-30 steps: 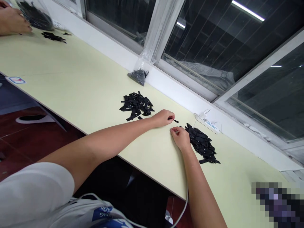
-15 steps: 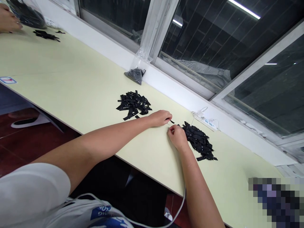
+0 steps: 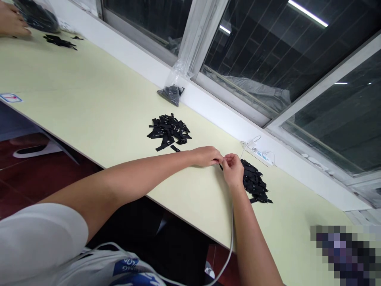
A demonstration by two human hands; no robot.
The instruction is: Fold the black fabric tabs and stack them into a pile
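Observation:
My left hand (image 3: 208, 156) is closed over the table, its fingers wrapped round a short black fabric strip (image 3: 221, 167) whose end pokes out below. Right against it is my right hand (image 3: 233, 169), thumb and fingers pinched together at the left fingertips. What sits inside that pinch is hidden. Just behind my right hand lies a heap of black strips (image 3: 254, 180) with small pale spots, partly covered by the hand. A second, looser pile of black strips (image 3: 169, 130) lies left of my hands, with one single strip (image 3: 175, 148) at its near edge.
A clear plastic bag (image 3: 172, 93) with black pieces leans by the window wall. A white power strip (image 3: 262, 155) with cords lies along the wall. At far left are another person's hand (image 3: 13, 24), a dark bag (image 3: 38, 16) and black pieces (image 3: 59, 41). A white cable (image 3: 231, 234) crosses the table's edge.
Both hands have shifted slightly right and come together; my right hand moved up to meet the left fingertips. The strip's end now points downward, and the right-hand heap is more covered.

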